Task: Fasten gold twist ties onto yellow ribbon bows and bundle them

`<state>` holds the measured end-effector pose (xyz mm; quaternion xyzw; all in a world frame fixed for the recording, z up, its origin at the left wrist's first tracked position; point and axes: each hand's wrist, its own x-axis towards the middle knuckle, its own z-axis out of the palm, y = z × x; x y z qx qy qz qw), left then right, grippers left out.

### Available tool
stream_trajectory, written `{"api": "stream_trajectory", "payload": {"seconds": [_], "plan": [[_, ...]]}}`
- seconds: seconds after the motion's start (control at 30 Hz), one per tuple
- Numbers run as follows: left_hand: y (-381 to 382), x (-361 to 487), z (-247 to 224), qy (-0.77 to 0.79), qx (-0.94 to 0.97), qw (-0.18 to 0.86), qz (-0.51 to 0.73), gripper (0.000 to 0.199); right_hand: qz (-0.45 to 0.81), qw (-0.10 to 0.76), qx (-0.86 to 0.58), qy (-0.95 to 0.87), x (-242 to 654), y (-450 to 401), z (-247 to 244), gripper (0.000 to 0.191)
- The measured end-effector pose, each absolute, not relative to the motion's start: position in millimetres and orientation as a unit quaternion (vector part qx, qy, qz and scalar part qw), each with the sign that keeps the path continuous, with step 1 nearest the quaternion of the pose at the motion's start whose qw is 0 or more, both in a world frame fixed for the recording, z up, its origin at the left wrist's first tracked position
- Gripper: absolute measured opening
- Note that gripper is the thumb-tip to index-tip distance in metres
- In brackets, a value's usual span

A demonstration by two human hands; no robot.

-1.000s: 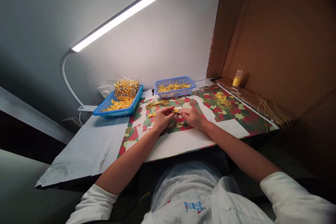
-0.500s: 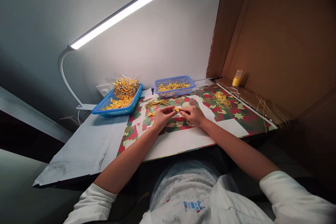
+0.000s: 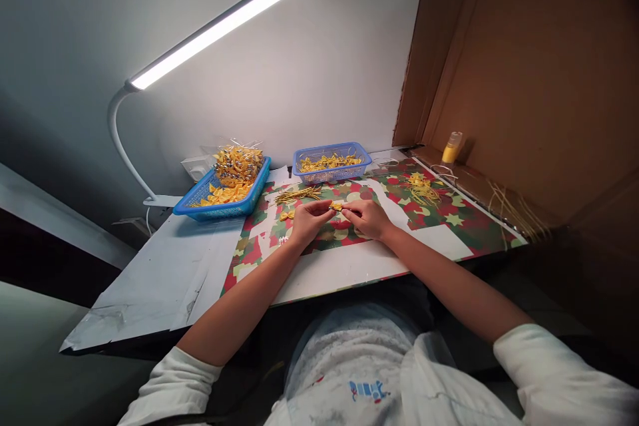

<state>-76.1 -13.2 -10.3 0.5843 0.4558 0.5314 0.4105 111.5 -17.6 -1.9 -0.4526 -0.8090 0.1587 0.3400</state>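
Note:
Between my two hands, just above the patterned sheet, is a small yellow ribbon bow (image 3: pixel 337 207). My left hand (image 3: pixel 310 221) pinches its left side, where a small shiny bit shows at the fingertips. With thumb and forefinger my right hand (image 3: pixel 368 218) grips the bow's right side. Fine detail at the fingertips is too small to make out. Another yellow bow (image 3: pixel 286 215) lies on the sheet just left of my left hand. Behind the hands rests a bundle of gold cords (image 3: pixel 298 195).
A blue basket (image 3: pixel 214 213) at the left holds yellow bows and a bagged heap. Behind stands a second basket (image 3: pixel 331 176) with corded yellow pieces. More corded pieces (image 3: pixel 422 189) lie at right, near a yellow-filled bottle (image 3: pixel 452 148). A lamp (image 3: pixel 219 26) arches over the left side.
Both hands stay in nearly the same place with the bow between them. The bow looks slightly turned at the fingertips, and the view has shifted a little.

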Motion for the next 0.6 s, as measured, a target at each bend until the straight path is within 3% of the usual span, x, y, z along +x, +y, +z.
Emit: {"api": "stream_trajectory", "payload": {"seconds": [0.6], "plan": [[-15.4,-74.3,-9.5,0.464,0.607,0.375,0.525,0.037,0.155,0.337,-0.449,-0.813,111.4,-17.8,-0.5,0.032]]}}
